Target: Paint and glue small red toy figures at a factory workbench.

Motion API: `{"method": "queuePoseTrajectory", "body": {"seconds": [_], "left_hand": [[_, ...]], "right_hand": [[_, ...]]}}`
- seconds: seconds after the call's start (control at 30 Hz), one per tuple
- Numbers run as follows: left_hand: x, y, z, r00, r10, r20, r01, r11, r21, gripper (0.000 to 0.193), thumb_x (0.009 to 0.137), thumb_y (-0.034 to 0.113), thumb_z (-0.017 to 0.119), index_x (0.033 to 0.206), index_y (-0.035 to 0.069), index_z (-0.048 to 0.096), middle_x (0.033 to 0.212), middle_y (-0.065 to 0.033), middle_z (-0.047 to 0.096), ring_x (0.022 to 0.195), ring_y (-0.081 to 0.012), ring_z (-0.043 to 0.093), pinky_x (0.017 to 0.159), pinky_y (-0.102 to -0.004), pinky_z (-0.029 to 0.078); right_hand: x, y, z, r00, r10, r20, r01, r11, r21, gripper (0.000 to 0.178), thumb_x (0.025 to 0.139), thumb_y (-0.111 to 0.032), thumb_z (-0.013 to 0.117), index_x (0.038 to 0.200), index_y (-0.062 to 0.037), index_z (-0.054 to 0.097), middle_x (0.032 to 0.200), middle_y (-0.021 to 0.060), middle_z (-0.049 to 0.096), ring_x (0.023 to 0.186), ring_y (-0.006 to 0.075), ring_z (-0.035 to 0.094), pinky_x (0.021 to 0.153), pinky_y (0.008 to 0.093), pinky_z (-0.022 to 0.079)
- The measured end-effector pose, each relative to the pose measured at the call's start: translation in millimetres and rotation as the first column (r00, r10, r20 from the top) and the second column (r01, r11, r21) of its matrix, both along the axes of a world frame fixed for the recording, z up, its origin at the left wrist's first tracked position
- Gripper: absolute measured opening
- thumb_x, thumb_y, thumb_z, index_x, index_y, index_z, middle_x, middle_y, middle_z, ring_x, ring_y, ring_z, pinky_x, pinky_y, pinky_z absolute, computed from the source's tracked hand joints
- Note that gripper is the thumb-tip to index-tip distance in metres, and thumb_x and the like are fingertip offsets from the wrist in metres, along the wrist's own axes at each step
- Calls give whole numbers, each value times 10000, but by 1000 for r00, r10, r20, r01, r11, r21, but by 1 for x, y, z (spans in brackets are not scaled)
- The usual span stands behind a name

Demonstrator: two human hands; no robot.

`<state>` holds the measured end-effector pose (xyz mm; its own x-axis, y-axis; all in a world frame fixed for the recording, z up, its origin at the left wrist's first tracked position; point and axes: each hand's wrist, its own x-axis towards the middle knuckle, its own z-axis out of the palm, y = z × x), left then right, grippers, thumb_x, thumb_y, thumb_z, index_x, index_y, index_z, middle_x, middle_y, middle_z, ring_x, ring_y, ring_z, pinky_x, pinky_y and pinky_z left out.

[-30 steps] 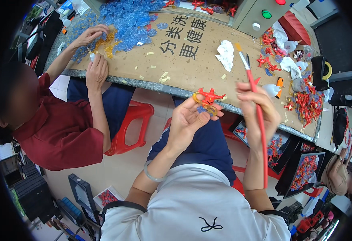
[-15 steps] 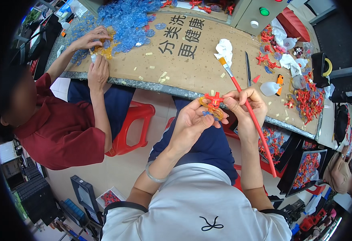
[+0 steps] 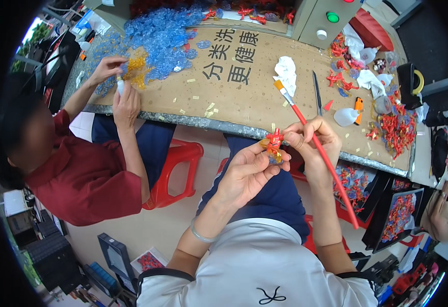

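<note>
A small red plastic figure (image 3: 274, 137) with clear amber and blue parts is held over my lap, just off the table's front edge. My left hand (image 3: 248, 173) supports it from below between thumb and fingers. At its right side, my right hand (image 3: 316, 140) pinches the figure with thumb and fingertips. That same hand also carries a red-handled paintbrush (image 3: 335, 176), lying across the fingers with its tan bristles pointing up toward the table. Fingers partly cover the figure's lower part.
A crumpled white tissue (image 3: 285, 71), a dark thin blade (image 3: 316, 92), a squeeze bottle (image 3: 345, 115) and an orange cutter (image 3: 358, 110) lie on the cardboard-covered table (image 3: 203, 100). Red figures (image 3: 398, 130) are heaped right, blue clear pieces (image 3: 157, 38) left. A co-worker's hands (image 3: 126, 105) hold a small bottle there.
The figure has turned in my fingers, with its blue part showing less. My left fingers have shifted around it. The brush stays in my right hand, and the co-worker's upper hand has moved left.
</note>
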<state>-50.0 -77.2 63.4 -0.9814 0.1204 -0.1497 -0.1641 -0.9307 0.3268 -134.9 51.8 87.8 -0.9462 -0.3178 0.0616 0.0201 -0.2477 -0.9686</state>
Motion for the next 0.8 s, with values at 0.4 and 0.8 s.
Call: {"method": "queuePoseTrajectory", "body": {"seconds": [0.4, 0.8], "left_hand": [[-7, 5, 5, 1000, 18, 7, -13, 914, -406, 452, 901, 152, 587, 1267, -56, 420, 1052, -204, 590, 937, -262, 602, 745, -265, 492], [2, 17, -9, 989, -27, 146, 102, 840, -533, 343, 898, 72, 556, 1207, -21, 437, 1043, -196, 609, 963, -268, 619, 756, -288, 495]], "right_hand": [[-11, 10, -8, 998, 37, 57, -36, 999, -17, 247, 767, 124, 626, 685, -43, 463, 804, 142, 647, 760, 144, 636, 686, 255, 533], [0, 38, -43, 994, 109, -8, -109, 993, 55, 167, 753, 108, 599, 698, -19, 507, 730, 66, 627, 718, 119, 620, 660, 237, 497]]}}
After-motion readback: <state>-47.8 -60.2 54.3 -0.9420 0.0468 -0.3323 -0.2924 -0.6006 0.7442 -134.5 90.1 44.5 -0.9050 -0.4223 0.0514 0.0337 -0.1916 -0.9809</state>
